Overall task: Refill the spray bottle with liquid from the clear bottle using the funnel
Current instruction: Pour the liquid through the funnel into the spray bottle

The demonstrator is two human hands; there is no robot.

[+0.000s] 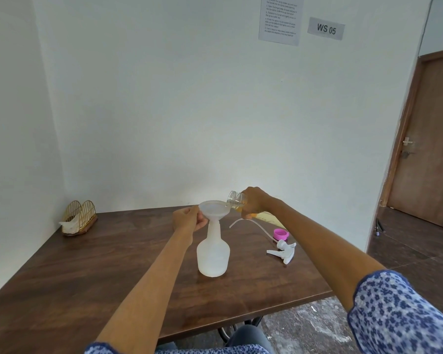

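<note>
- A frosted white spray bottle is seen standing upright near the middle of a dark wooden table, its spray head removed; whether liquid has gathered inside cannot be told through the cloudy plastic.
- A white funnel is seated in the bottle's neck, its wide bowl level and open to the top.
- The funnel's rim is pinched at its left edge by the left hand, fingers curled together on the plastic.
- A clear bottle is gripped by the right hand, fingers wrapped around its body, and is held tipped nearly on its side with the uncapped, threaded mouth just above the funnel's right rim.
- A small amount of yellowish liquid is visible pooled along the lower side of the clear bottle, close to its mouth; a stream into the funnel cannot be made out.
- The white trigger sprayer is laid on the table to the right of the spray bottle, its thin dip tube curving back toward the funnel.
- A pink cap is set open side up just behind the sprayer.
- A gold wire napkin holder containing white tissue is placed at the table's far left corner, well apart from the bottles.
- A printed sheet and a sign reading "WS 05" are fixed to the white wall behind.
</note>
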